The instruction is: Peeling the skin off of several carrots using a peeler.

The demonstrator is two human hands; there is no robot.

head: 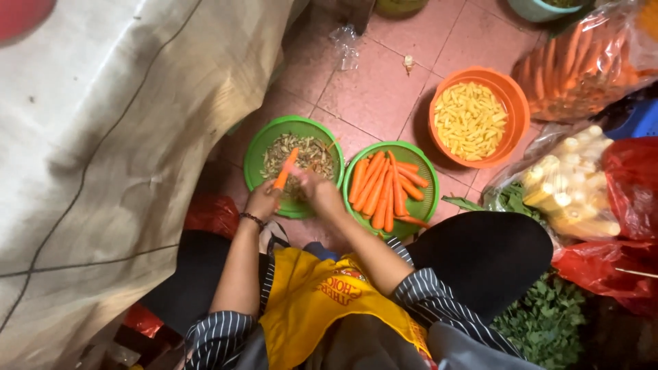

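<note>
Left hand (262, 203): closed round the carrot (285, 169), held over the green peel bowl (255, 157) at 9 o'clock.
Right hand (321, 192): at the carrot; grip cannot be told.
Peeled carrots (384, 188): in the green bowl (426, 205) at 3 o'clock.
Risk: fingers likely nicked if the carrot slips.

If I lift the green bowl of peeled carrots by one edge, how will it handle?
Probably heavy for its size: the green bowl holds a dense pile of peeled carrots. The carrots look long, smooth and round, so they would likely roll or slide toward the low side. The bowl looks like thin plastic, so its rim may flex; gripping both sides seems safer.
</note>
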